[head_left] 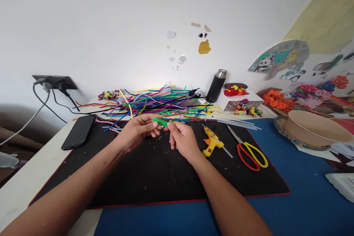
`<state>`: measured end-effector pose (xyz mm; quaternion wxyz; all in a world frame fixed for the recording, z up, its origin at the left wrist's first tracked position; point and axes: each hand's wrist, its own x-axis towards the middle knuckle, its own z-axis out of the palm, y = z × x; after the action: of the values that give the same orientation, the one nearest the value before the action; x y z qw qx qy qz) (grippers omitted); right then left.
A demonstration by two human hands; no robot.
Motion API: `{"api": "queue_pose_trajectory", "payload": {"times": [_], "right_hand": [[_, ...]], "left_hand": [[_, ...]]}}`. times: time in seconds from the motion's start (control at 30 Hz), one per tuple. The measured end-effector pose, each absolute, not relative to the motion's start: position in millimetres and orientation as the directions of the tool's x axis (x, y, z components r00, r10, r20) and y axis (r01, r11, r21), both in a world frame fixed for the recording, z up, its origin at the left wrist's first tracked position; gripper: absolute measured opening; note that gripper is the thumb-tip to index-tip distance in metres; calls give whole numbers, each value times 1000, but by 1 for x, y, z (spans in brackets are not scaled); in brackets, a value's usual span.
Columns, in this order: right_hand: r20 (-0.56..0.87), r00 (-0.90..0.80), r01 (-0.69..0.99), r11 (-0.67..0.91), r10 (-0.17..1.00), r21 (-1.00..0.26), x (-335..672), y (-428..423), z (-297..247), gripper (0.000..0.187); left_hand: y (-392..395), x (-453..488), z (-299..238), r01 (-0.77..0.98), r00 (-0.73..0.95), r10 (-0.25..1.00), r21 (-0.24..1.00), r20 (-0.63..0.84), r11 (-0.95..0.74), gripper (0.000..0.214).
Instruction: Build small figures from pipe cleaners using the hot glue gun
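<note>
A short bundle of bright green pipe cleaner (pixel 160 121) is held up between both hands, above the black mat (pixel 124 180). My left hand (pixel 139 129) pinches its left end between thumb and fingers. Its right end sits in the grip of my right hand (pixel 184 138), thumb on top. Whether the green piece is folded or several stems side by side, I cannot tell. Just right of my right hand lies a yellow hot glue gun (pixel 212 141) with a glue stick in its back. Scissors (pixel 250 153) with red and yellow handles rest beyond it, blades slightly apart.
Behind the mat spreads a pile of colourful pipe cleaners (pixel 155 99). A black flask (pixel 217 85) stands by a white box (pixel 239 99). At left are a phone (pixel 79 132) and a socket with cables (pixel 55 82); at right, a round bowl (pixel 318 127). Clear glue sticks (pixel 240 122) lie at the mat's back edge.
</note>
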<state>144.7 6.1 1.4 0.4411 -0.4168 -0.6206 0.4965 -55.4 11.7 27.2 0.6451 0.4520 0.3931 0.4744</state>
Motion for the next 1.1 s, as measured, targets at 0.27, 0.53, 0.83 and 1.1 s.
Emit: {"api": "queue_pose_trajectory", "payload": {"times": [0.27, 0.53, 0.83, 1.1], "right_hand": [[204, -250, 228, 262, 947, -938, 145, 3, -1, 41], [200, -263, 202, 256, 944, -945, 144, 3, 2, 41], [113, -315, 88, 147, 942, -985, 143, 7, -2, 36], [139, -259, 120, 174, 956, -977, 144, 6, -2, 35]], "left_hand": [[9, -47, 28, -392, 150, 962, 880, -227, 269, 22], [8, -45, 26, -393, 133, 964, 880, -231, 266, 25], [2, -42, 25, -164, 213, 972, 978, -95, 131, 32], [4, -45, 30, -85, 249, 960, 985, -127, 152, 37]]}}
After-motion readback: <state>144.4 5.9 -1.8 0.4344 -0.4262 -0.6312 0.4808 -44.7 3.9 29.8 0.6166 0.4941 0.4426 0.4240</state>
